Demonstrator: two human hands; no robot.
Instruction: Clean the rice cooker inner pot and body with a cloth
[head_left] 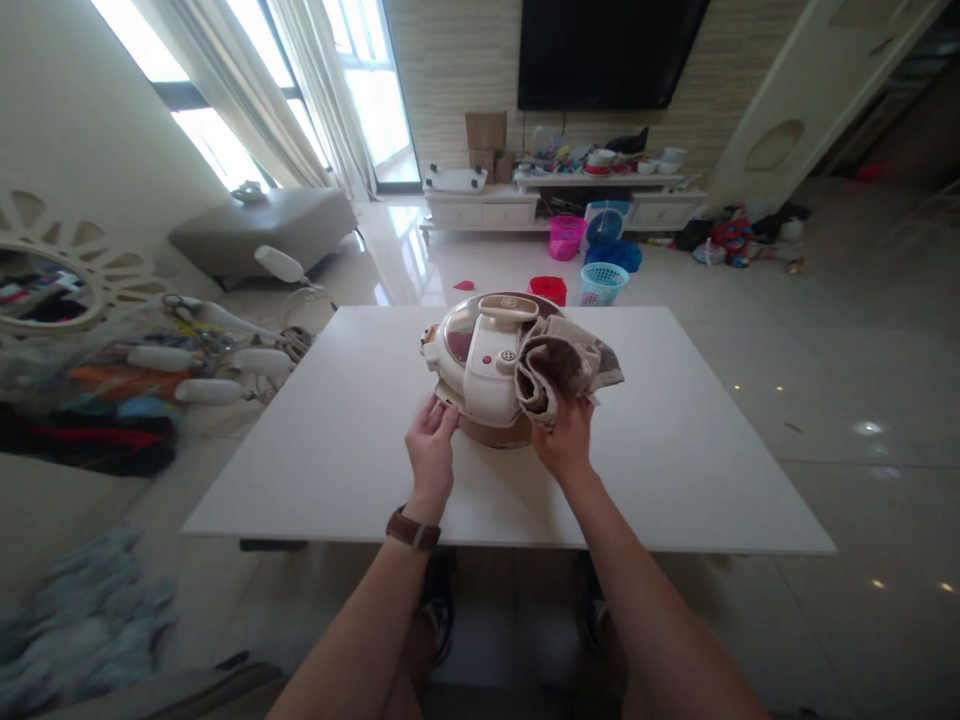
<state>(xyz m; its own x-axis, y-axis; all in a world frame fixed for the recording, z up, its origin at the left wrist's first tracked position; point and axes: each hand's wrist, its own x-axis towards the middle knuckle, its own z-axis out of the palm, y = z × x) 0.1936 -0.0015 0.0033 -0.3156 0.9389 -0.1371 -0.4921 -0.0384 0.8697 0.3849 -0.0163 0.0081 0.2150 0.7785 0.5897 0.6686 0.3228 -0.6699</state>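
Note:
An electric pressure cooker [491, 385] with a cream lid and a brownish body stands on the white table [322, 440]. Its lid has a handle on top and a round valve knob. My left hand [433, 440] is closed, the fingertips pinching the lid's near left edge. A bunched brown cloth [562, 365] is gripped in my right hand [564, 437] and pressed against the cooker's right side. The folds of the cloth hide that side of the lid and part of my right fingers.
Beyond the table stand a red bin [547, 290], a light blue basket [602, 284] and a pink basket [567, 237]. A low cabinet [495, 213] under the television [611, 50] carries clutter. A lamp-like fixture [240, 360] and piled items lie left of the table.

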